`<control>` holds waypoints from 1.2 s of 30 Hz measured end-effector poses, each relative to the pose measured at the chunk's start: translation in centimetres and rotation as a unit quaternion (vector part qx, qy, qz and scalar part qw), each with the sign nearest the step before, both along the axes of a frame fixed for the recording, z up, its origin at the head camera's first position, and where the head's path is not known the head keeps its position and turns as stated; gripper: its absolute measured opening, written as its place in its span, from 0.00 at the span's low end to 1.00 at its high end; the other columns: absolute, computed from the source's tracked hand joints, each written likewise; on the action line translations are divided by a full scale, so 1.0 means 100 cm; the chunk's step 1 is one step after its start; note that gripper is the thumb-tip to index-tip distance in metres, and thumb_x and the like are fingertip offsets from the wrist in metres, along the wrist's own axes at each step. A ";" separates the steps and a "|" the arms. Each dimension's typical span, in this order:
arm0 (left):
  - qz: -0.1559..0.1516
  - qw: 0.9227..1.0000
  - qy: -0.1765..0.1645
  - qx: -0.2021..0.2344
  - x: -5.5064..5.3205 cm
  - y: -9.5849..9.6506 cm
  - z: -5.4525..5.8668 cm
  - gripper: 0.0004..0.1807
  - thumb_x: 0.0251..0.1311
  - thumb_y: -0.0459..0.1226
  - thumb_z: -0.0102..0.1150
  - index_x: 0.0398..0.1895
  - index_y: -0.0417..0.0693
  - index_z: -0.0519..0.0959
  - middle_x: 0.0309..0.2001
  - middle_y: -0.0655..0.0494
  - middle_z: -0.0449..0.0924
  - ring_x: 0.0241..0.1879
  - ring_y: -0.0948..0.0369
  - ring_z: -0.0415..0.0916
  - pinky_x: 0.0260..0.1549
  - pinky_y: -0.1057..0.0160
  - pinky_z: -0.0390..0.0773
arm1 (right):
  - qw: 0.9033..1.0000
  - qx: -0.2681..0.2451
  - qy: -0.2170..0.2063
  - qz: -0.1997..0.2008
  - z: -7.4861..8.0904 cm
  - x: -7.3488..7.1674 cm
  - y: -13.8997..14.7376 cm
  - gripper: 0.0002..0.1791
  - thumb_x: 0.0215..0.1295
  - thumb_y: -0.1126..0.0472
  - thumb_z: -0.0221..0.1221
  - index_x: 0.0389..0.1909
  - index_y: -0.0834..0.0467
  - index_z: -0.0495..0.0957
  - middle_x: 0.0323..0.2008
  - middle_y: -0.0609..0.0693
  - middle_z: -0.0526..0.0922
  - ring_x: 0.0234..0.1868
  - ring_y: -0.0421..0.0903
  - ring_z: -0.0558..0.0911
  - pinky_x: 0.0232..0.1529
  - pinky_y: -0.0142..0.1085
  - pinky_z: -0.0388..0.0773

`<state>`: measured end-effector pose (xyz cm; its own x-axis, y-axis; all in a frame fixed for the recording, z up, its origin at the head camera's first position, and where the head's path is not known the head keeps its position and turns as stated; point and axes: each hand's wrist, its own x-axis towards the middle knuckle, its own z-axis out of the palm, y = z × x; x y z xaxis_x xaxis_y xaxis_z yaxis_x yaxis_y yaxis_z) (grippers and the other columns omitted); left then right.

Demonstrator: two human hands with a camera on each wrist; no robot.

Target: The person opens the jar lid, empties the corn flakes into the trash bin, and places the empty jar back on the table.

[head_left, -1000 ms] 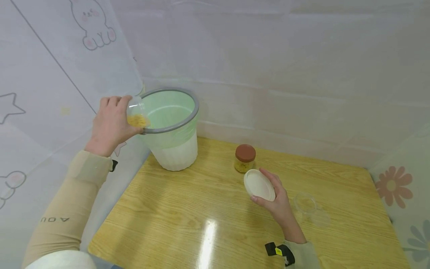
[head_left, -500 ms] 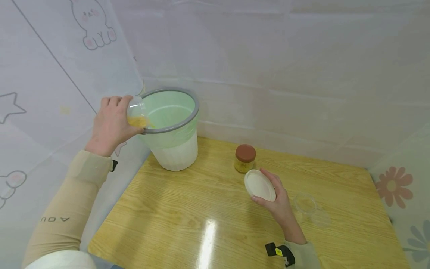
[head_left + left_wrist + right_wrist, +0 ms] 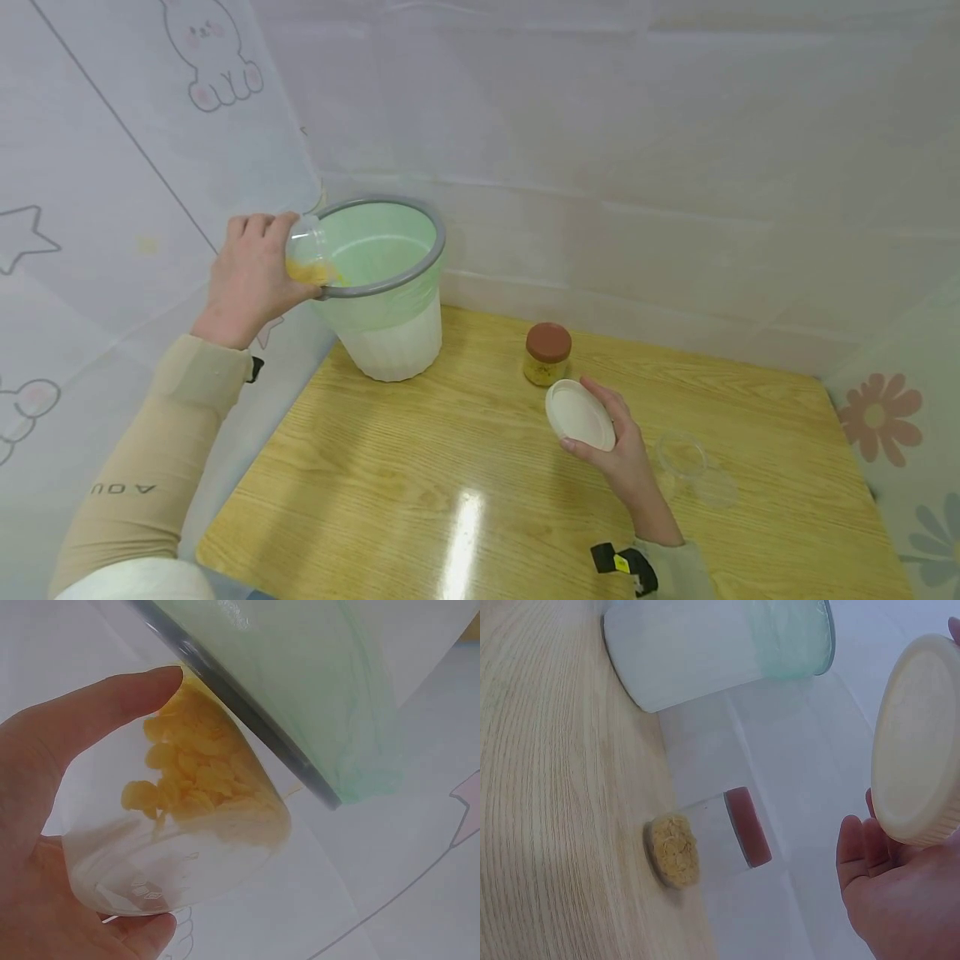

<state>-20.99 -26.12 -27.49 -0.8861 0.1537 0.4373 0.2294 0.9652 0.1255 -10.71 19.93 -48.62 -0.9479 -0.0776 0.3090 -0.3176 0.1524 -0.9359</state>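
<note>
A glossy yellow wood-grain table [image 3: 405, 467] fills the corner in front of me, a bright streak of reflected light [image 3: 461, 542] across its near side. Behind it hangs a pale, creased wall sheet [image 3: 637, 208]; the left wall [image 3: 90, 233] carries outlined stars and a cartoon animal, the right one [image 3: 922, 333] pink and grey-blue flowers. At the far left corner stands a white ribbed bin [image 3: 393, 346] with a pale green liner [image 3: 375, 242] and grey rim [image 3: 375, 289]. At that rim, the person's left hand [image 3: 251, 275] has its fingers curled round a clear jar of yellow flakes [image 3: 306, 246], tipped with its mouth toward the bin. The right hand [image 3: 626, 454] pinches a round cream lid [image 3: 580, 414] above the table, near a small clear jar with a red-brown lid [image 3: 547, 354], upright on the wood. Farther right lies a faint transparent round container [image 3: 703, 458].
</note>
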 end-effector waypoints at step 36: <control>-0.005 1.000 0.015 -0.003 -0.004 0.002 0.000 0.52 0.39 0.40 0.83 0.70 0.36 0.66 0.61 0.31 0.66 0.64 0.35 0.56 0.50 0.31 0.72 | 1.000 -0.007 -0.002 0.005 0.002 -0.001 0.001 0.47 0.51 0.73 0.72 0.74 0.61 0.65 0.67 0.56 0.67 0.63 0.54 0.65 0.57 0.59 0.65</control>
